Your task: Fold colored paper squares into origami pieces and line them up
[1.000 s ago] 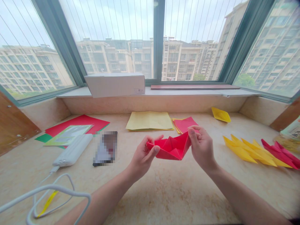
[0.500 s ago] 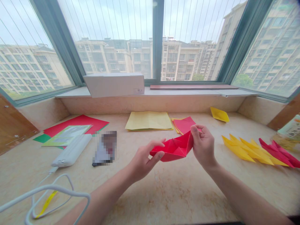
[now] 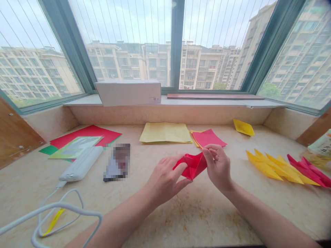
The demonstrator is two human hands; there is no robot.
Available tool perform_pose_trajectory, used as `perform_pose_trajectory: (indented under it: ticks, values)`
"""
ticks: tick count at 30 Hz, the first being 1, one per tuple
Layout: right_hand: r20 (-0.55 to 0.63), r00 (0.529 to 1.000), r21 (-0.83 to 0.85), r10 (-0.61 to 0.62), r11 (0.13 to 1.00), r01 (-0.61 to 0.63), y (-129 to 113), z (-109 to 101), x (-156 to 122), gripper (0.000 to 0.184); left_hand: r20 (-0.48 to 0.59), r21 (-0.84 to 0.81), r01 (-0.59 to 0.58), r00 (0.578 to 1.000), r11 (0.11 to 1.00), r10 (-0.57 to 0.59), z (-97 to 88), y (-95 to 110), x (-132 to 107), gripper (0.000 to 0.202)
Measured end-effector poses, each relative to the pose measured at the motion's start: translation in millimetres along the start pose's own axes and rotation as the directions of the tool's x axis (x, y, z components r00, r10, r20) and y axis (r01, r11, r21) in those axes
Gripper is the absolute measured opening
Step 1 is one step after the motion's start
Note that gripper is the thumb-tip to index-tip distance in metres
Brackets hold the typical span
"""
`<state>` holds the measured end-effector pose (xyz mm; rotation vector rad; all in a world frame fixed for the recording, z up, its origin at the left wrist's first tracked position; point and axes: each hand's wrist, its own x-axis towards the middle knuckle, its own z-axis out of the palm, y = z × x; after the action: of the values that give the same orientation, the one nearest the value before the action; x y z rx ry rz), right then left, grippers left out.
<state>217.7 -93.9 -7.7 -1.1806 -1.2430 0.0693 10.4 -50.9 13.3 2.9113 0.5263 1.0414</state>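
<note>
A folded red origami paper piece (image 3: 192,166) hangs in the air above the marble sill, pinched between both hands. My left hand (image 3: 165,179) grips its left side, with the fingers across the paper. My right hand (image 3: 217,167) pinches its upper right corner between thumb and fingers. The paper is pressed into a narrow, pointed boat-like shape, and my fingers hide part of it.
Behind my hands lie a stack of pale yellow paper (image 3: 165,133) and red paper squares (image 3: 208,138). Folded yellow (image 3: 274,167) and red pieces (image 3: 305,168) lie to the right. A white power bank (image 3: 81,163) with a cable and a blurred card (image 3: 117,162) lie to the left.
My hands have moved closer together. The red paper has folded narrower and is now smaller between them, with my left hand further over its side.
</note>
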Motion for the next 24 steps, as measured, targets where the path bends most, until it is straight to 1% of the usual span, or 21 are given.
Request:
perform_pose_trajectory:
  ticks: [3, 6, 11, 15, 18, 21, 24]
  values:
    - [-0.018, 1.000, 0.024, -0.012, 1.000, 0.012, -0.4, -0.9, 0.6, 0.012, 0.039, 0.008, -0.032, 0.999, 0.999, 0.031, 0.6, -0.6, 0.4, 0.026]
    - [-0.022, 0.999, 0.033, -0.024, 0.999, 0.025, -0.8, -2.0, 0.5, 0.010, 0.058, -0.027, -0.046, 0.997, 0.999, 0.048, -0.9, -3.4, 0.6, 0.020]
    - [-0.073, 0.992, 0.041, -0.102, 0.994, 0.105, -1.8, -4.2, -0.5, 0.005, 0.070, -0.160, 0.029, 0.997, 0.987, -0.018, -1.3, -4.8, -1.1, 0.019]
    - [-0.129, 0.976, 0.045, -0.173, 0.983, 0.180, -0.8, -5.4, -2.0, 0.002, 0.085, -0.213, 0.094, 0.993, 0.973, -0.077, 1.6, -6.3, -3.5, 0.017]
    - [-0.142, 0.972, 0.039, -0.189, 0.980, 0.196, -0.4, -6.2, -4.0, 0.005, 0.071, -0.238, 0.113, 0.993, 0.965, -0.099, 3.0, -8.4, -4.4, 0.029]
    - [-0.155, 0.973, 0.029, -0.171, 0.984, 0.178, -2.8, -7.0, -6.0, 0.011, 0.074, -0.285, 0.120, 0.992, 0.951, -0.103, 1.9, -8.9, -3.8, 0.043]
    - [-0.182, 0.972, 0.047, -0.147, 0.986, 0.158, -7.7, -7.2, -6.4, 0.014, 0.069, -0.368, 0.182, 0.983, 0.912, -0.168, -0.2, -8.1, -2.6, 0.054]
